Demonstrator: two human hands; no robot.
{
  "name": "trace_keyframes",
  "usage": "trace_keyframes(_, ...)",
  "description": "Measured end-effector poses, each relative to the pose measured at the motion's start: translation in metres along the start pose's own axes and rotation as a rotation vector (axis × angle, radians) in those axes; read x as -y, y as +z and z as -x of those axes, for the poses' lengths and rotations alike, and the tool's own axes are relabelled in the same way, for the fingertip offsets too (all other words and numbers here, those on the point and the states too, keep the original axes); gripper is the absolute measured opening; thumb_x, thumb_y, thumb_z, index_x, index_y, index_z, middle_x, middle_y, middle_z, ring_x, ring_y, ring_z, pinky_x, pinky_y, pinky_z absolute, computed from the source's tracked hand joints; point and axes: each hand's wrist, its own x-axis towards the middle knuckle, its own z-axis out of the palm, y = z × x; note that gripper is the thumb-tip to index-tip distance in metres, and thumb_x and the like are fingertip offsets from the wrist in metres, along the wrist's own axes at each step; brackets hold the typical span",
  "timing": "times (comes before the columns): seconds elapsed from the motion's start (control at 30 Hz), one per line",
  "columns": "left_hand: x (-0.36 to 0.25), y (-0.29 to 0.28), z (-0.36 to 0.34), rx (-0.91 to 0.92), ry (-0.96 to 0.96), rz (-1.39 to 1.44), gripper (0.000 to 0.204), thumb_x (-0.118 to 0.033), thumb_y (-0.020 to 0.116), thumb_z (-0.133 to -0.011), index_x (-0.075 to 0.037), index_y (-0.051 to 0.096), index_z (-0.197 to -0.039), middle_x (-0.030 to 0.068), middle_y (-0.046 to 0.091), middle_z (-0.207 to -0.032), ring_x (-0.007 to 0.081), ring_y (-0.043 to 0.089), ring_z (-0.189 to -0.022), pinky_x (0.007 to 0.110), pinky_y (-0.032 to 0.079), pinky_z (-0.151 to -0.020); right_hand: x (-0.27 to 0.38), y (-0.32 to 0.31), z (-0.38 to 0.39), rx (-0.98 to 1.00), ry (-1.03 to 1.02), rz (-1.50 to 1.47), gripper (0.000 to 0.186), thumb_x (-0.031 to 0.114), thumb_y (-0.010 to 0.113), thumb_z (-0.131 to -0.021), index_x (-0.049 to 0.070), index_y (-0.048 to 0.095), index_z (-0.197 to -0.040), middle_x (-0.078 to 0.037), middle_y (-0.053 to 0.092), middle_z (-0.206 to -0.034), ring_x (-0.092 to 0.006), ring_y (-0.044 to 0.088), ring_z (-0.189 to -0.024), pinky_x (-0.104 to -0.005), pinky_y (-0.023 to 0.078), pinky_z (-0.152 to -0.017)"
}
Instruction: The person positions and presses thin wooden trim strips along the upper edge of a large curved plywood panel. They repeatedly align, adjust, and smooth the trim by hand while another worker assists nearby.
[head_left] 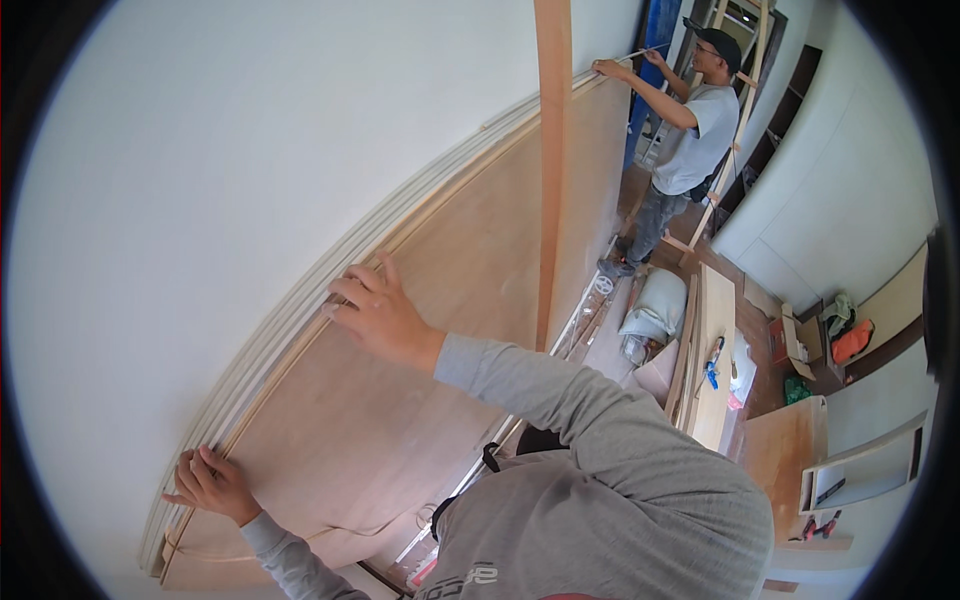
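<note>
A long pale wall moulding [292,302] with several grooves runs along the white wall, above the top edge of a light-brown wood panel [465,225]. My left hand [212,487] is at the near end of the moulding, its bent fingers and thumb closed on the lower strip. Farther along, my right hand [375,312] has its fingers curled over the same strip, thumb raised apart and palm in front of the panel. The fingertips of both hands are partly hidden against the strip. Grey sleeves cover both my arms.
Another person [700,120] stands at the far end, both hands at the moulding. An upright wooden batten [553,170] crosses before the panel. Behind that person leans a wooden ladder [735,150]. A filled white sack [657,303], boards [712,350] and a blue-handled tool [713,362] lie to the right.
</note>
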Motion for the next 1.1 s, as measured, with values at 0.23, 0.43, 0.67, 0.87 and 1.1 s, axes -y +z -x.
trace_keyframes(0.23, 0.009, 0.007, 0.003, -0.16, 0.015, 0.001, 0.018, -0.027, 0.07, -0.099, -0.012, 0.07, -0.089, 0.0001, 0.071, -0.104, 0.0219, 0.064, -0.102, 0.061, 0.02, -0.122, 0.006, 0.002, -0.004, -0.067, -0.052, 0.041, 0.022, 0.011, 0.069, -0.086, 0.015, 0.073, -0.107, -0.004, 0.062, -0.118, -0.0266, 0.054, -0.118, -0.0746, 0.029, -0.111)
trace_keyframes(0.43, 0.011, 0.013, 0.0, -0.134, 0.006, 0.002, 0.022, -0.028, 0.067, -0.101, -0.011, 0.066, -0.087, 0.0017, 0.07, -0.104, 0.0235, 0.064, -0.103, 0.061, 0.021, -0.122, 0.004, -0.003, -0.006, -0.038, -0.062, -0.012, 0.025, 0.014, 0.067, -0.088, 0.016, 0.071, -0.113, -0.003, 0.061, -0.12, -0.0262, 0.053, -0.122, -0.074, 0.027, -0.111)
trace_keyframes(0.67, 0.016, 0.023, 0.004, -0.126, -0.033, 0.004, 0.02, -0.028, 0.062, -0.104, -0.008, 0.063, -0.1, 0.0083, 0.068, -0.112, 0.0298, 0.064, -0.107, 0.062, 0.025, -0.12, -0.011, -0.016, 0.092, 0.097, 0.053, -0.161, 0.037, 0.023, 0.07, -0.092, 0.02, 0.065, -0.129, -0.004, 0.06, -0.127, -0.0264, 0.052, -0.124, -0.0686, 0.024, -0.114)
trace_keyframes(0.87, 0.01, 0.027, 0.001, -0.15, -0.062, 0.001, 0.03, -0.034, 0.053, -0.108, -0.006, 0.064, -0.11, 0.0094, 0.067, -0.118, 0.0318, 0.06, -0.12, 0.064, 0.025, -0.119, -0.066, -0.055, 0.295, 0.552, 0.419, -0.139, 0.027, 0.024, 0.07, -0.091, 0.018, 0.07, -0.118, -0.004, 0.064, -0.119, -0.0266, 0.053, -0.124, -0.0624, 0.029, -0.11)
trace_keyframes(1.1, -0.026, 0.01, -0.029, -0.246, -0.02, -0.061, 0.045, -0.044, 0.043, -0.109, -0.004, 0.061, -0.104, 0.0128, 0.062, -0.102, 0.0352, 0.059, -0.094, 0.059, 0.035, -0.109, -0.108, -0.13, 0.424, 0.64, 0.906, 0.112, 0.03, 0.029, 0.068, -0.09, 0.019, 0.073, -0.117, -0.005, 0.067, -0.12, -0.0288, 0.055, -0.122, -0.0597, 0.035, -0.104)
